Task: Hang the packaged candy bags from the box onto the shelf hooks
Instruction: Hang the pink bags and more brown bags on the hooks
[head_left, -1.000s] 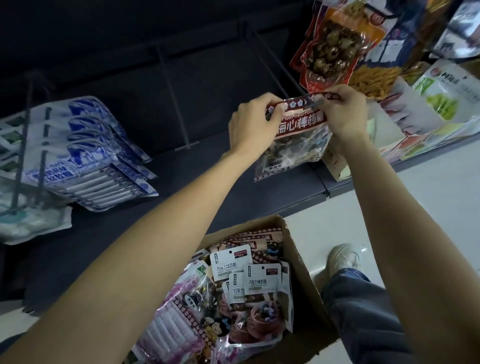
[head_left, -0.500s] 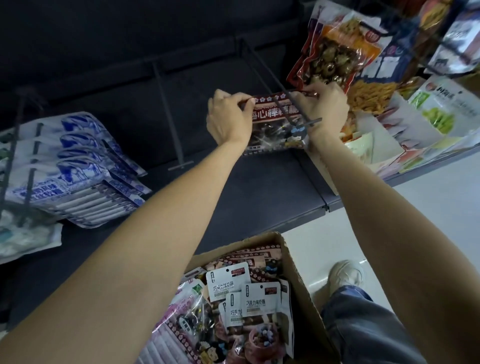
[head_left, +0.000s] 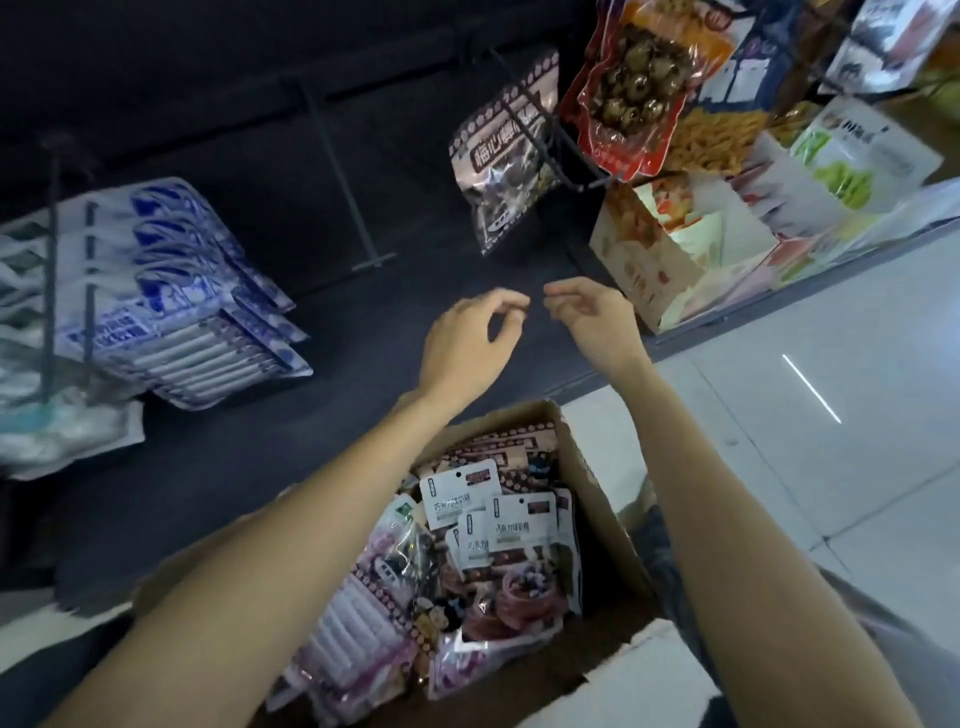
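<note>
Shelf (head_left: 322, 291) runs dark beyond both hands. Box (head_left: 597, 483) sits right under the forearms, stuffed with bags (head_left: 483, 525). One candy bag (head_left: 506, 156) hangs on the hook (head_left: 540, 135), up past the fingertips. Left hand (head_left: 465, 348) and right hand (head_left: 597, 319) hover side by side, fingers loosely curled, holding nothing.

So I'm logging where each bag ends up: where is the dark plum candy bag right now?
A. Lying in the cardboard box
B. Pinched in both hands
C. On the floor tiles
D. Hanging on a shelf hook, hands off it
D: the plum candy bag hangs on the shelf hook, while the left hand and right hand hover empty below it.
</note>
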